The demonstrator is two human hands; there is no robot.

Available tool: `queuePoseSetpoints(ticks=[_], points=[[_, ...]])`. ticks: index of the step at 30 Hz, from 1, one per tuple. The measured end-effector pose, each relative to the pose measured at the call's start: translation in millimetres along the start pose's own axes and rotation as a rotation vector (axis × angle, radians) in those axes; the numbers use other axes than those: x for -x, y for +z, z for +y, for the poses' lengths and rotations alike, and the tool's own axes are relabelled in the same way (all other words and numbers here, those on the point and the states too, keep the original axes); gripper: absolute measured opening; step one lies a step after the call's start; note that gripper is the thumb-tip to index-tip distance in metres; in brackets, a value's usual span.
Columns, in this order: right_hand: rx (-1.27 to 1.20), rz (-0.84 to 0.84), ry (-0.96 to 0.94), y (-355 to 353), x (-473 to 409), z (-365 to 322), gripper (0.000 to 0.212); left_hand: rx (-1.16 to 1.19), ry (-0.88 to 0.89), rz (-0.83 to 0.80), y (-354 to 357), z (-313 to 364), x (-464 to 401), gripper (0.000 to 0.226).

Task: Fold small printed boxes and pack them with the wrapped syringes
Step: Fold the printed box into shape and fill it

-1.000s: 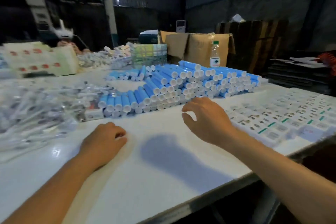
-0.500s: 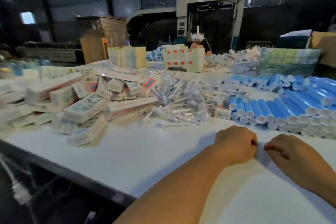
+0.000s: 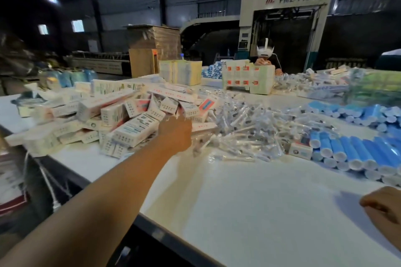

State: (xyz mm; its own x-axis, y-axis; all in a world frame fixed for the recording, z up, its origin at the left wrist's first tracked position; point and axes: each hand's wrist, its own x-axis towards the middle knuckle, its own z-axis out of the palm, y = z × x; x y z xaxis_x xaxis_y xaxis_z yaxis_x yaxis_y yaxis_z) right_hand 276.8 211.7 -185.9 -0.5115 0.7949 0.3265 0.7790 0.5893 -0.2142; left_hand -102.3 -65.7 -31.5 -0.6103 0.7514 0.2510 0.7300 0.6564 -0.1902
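Note:
A heap of small printed boxes [image 3: 134, 130] lies on the left of the white table [image 3: 260, 201]. To its right is a pile of clear-wrapped syringes [image 3: 249, 128]. My left hand [image 3: 174, 134] reaches out to where the two piles meet. I see only its back; the fingers are hidden, so I cannot tell whether it holds anything. My right hand [image 3: 384, 208] rests on the table at the lower right, fingers loosely curled and holding nothing.
Rows of blue tubes with white caps [image 3: 358, 151] fill the right side, with one small box [image 3: 300, 150] beside them. Stacked cartons [image 3: 247, 79] stand at the back, and another person [image 3: 265, 56] works behind them. The table's front edge runs diagonally at the lower left.
My view has swung left from the blue tubes to the box heap. My left hand has left the table in front of me and stretched forward to the piles. The right hand stays low on the table.

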Motion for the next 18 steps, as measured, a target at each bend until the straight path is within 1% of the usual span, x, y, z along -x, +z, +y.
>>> queuePoseSetpoints(ticks=[1,2,3,4,5,6,7,8,9,11,12,14,15,16,18], points=[[0.1,-0.116,-0.003,5.8,-0.6,-5.0,0.034,0.002,-0.002,0.022,8.6,-3.6,1.4,0.045],[0.103,-0.214,0.037,7.5,2.0,-11.5,0.039,0.005,-0.001,0.062,15.6,-5.8,3.0,0.043],[0.08,-0.264,0.001,6.1,7.2,-10.5,0.039,0.008,-0.002,0.104,20.8,-7.1,4.8,0.042],[0.049,-0.284,0.005,-1.0,7.8,-11.4,0.039,0.012,-0.007,0.138,24.4,-7.3,5.8,0.041],[0.022,-0.213,-0.007,-15.4,14.2,-13.1,0.037,0.013,-0.02,0.155,25.8,-6.9,6.8,0.039],[-0.072,-0.157,0.004,-30.3,27.4,-19.5,0.031,0.015,-0.042,0.158,25.5,-6.5,7.7,0.036],[-0.131,-0.056,-0.046,-46.3,40.0,-27.1,0.021,0.035,-0.082,0.162,23.1,-6.5,9.3,0.033],[-0.12,0.066,-0.106,-61.2,50.5,-36.8,0.011,0.08,-0.135,0.172,19.5,-6.6,10.8,0.032],[-0.088,0.15,-0.157,-77.5,59.2,-43.7,0.014,0.144,-0.187,0.186,13.5,-1.7,11.5,0.032],[-0.103,0.082,-0.176,-99.4,67.1,-73.3,0.025,0.307,-0.276,0.25,0.8,0.9,19.9,0.037],[-0.108,0.052,-0.161,-105.1,68.7,-78.6,0.029,0.386,-0.257,0.303,-5.4,12.2,22.9,0.036],[-0.203,0.05,-0.088,-109.6,68.1,-81.1,0.026,0.481,-0.091,0.404,-16.7,47.8,33.4,0.034],[-0.336,0.068,0.004,-112.2,68.3,-78.9,0.022,0.509,0.023,0.447,-21.9,71.2,40.4,0.033],[-0.536,0.097,0.121,-117.1,68.1,-76.8,0.022,0.535,0.134,0.475,-27.4,96.3,48.3,0.032],[-1.045,0.158,0.388,-130.2,66.2,-70.8,0.027,0.543,0.376,0.514,-38.1,146.2,66.4,0.03]])
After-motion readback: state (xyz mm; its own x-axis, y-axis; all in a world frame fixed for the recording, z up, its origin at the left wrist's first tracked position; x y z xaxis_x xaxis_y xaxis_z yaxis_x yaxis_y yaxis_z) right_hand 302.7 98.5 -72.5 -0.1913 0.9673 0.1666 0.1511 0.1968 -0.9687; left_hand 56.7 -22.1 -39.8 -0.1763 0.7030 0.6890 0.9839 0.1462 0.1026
